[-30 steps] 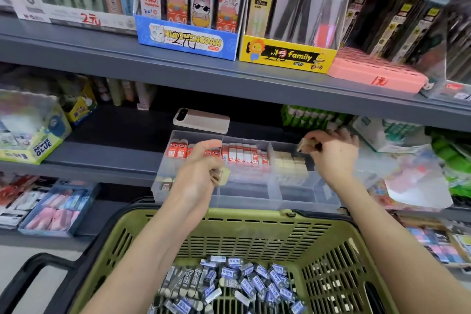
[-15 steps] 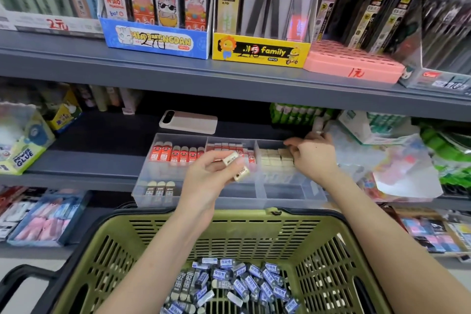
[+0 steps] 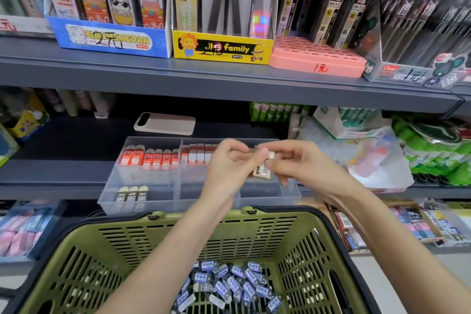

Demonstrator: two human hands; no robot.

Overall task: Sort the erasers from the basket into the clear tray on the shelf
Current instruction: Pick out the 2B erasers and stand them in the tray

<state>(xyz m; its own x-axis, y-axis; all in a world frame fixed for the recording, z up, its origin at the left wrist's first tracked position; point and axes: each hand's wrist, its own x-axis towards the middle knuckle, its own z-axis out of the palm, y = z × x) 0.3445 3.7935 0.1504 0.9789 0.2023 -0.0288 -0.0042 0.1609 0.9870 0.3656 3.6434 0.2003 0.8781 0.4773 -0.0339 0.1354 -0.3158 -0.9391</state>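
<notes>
My left hand [image 3: 229,164] and right hand [image 3: 302,163] meet in the air over the right half of the clear tray [image 3: 163,202], fingertips nearly touching. Between them is a cream eraser [image 3: 263,170] with a barcode on its sleeve, hanging almost upright. My left thumb and curled fingers pinch it near the top, and the fingers of my right hand close on it from the other side, so both hands have a grip on it. A second pale piece seems to lie across the top of it, but the blur stops me from telling whether it is another eraser.

The tray sits at the front edge of the grey shelf [image 3: 63,176], divided into compartments. The back left one holds a row of orange erasers [image 3: 150,157] standing side by side; the back middle one holds red-and-white erasers [image 3: 196,155], partly hidden by my left hand. In the front left compartment stand three dark-sleeved erasers [image 3: 132,194] with pale tops.

Below my forearms is the green basket [image 3: 178,239], its rim just in front of the tray, with a heap of blue-labelled erasers [image 3: 229,285] on its floor. Behind the tray a pale phone [image 3: 164,123] lies flat on the shelf. On the shelf above stand a blue display box [image 3: 109,39], a yellow display box [image 3: 219,49] and a pink tray [image 3: 316,60].
</notes>
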